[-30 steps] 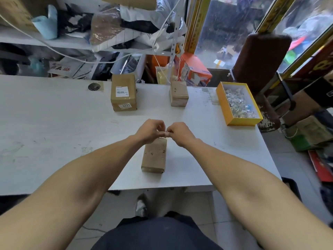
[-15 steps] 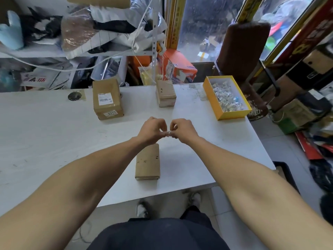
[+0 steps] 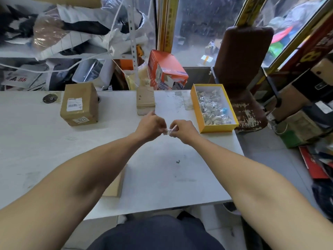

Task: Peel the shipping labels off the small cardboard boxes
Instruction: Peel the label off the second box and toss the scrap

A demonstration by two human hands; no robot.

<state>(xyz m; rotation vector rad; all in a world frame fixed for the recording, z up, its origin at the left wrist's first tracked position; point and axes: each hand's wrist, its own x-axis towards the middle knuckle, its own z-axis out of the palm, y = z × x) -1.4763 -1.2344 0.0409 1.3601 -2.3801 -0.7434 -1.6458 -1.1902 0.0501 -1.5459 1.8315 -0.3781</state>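
Note:
Between my left hand [image 3: 151, 127] and my right hand [image 3: 182, 130] is a small crumpled white label [image 3: 168, 131], pinched by the fingers of both above the white table [image 3: 45, 147]. A flat small cardboard box [image 3: 115, 184] lies near the front edge, mostly hidden under my left forearm. A larger cardboard box [image 3: 80, 103] with two white labels stands at the back left. A narrow small box [image 3: 145, 101] stands at the back centre, just beyond my left hand.
A yellow tray [image 3: 196, 109] holding several crumpled label scraps sits at the table's right edge. A brown worn chair [image 3: 245, 83] stands beyond it. An orange carton [image 3: 165, 71] and cluttered shelves line the back. Boxes crowd the floor on the right.
Both hands, still pinched together on the label, have moved away from the near flat box toward the far right, closer to the yellow tray. The camera has shifted with them.

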